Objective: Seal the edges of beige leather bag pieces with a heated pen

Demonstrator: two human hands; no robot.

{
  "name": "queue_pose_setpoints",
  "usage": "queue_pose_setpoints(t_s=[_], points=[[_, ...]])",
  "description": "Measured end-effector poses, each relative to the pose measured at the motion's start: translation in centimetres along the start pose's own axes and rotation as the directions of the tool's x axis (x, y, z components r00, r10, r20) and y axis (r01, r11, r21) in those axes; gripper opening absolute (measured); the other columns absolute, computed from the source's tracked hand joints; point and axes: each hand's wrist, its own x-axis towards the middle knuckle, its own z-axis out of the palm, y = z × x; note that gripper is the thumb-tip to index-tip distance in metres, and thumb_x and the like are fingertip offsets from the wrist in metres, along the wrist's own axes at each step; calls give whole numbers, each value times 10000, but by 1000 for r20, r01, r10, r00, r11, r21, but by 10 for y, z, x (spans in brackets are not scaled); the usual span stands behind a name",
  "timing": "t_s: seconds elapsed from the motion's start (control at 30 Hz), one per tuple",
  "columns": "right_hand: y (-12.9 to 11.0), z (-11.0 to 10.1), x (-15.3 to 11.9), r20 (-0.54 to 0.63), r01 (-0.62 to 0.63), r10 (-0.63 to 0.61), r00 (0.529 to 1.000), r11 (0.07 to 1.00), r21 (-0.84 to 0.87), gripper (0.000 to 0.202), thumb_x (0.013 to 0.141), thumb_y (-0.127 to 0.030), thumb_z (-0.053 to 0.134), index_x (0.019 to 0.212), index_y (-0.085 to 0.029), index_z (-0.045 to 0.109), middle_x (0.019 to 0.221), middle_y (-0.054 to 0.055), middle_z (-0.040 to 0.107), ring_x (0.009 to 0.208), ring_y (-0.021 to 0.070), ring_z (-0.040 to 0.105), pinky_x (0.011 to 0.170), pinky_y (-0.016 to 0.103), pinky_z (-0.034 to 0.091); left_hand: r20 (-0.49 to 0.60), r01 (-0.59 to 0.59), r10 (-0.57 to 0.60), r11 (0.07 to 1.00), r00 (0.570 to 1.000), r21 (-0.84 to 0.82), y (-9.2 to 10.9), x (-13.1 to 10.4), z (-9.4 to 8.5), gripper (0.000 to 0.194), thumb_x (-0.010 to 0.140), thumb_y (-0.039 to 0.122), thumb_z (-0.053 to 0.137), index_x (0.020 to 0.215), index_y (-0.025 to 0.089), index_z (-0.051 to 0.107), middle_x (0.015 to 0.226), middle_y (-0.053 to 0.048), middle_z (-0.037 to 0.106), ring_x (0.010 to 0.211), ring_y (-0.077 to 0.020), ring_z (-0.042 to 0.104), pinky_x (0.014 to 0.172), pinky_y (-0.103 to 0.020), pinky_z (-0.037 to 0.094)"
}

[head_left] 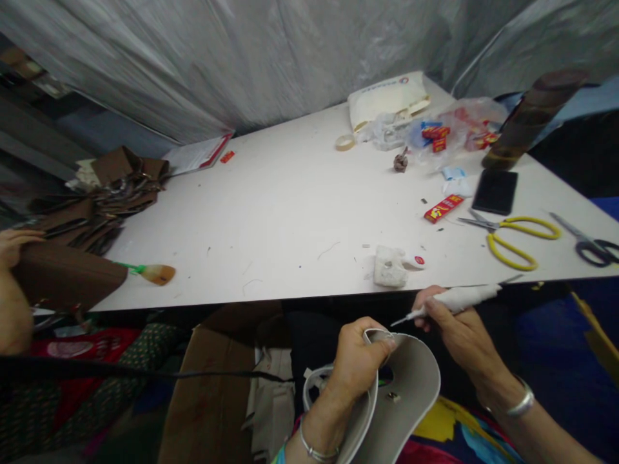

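My left hand (358, 361) is closed on the rim of a curved light grey bag piece (418, 380), thumb on top of the folded edge. A small metal fitting (393, 397) shows on its inner face. In my right hand (459, 332) is an awl-like tool (467, 298) with a white wrapped handle and a thin metal point. That point is close to the rim beside my left thumb; whether it touches, I cannot tell. A crumpled white pad (391, 267) lies on the table edge just above my hands.
Yellow-handled scissors (525, 225), dark-handled scissors (597, 250), a phone (496, 191), a red box (443, 209) and a dark bottle (534, 119) are at right. At left, a co-worker's hand (17, 245) holds a brown bag (72, 274) near a brush (157, 274). A cardboard box (213, 380) stands below.
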Motion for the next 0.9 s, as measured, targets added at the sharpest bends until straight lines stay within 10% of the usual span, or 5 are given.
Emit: queue_pose_setpoints(t_s=[0.9], points=[[-3, 0, 6, 301, -29, 83, 950, 983, -179, 460, 1038, -576, 580, 769, -203, 600, 646, -9, 559, 590, 159, 535, 566, 270, 453, 83, 76, -68, 993, 994, -94, -10, 3, 9, 187, 591, 262, 790, 641, 142, 656, 531, 5, 572, 497, -102, 442, 499, -232, 316]])
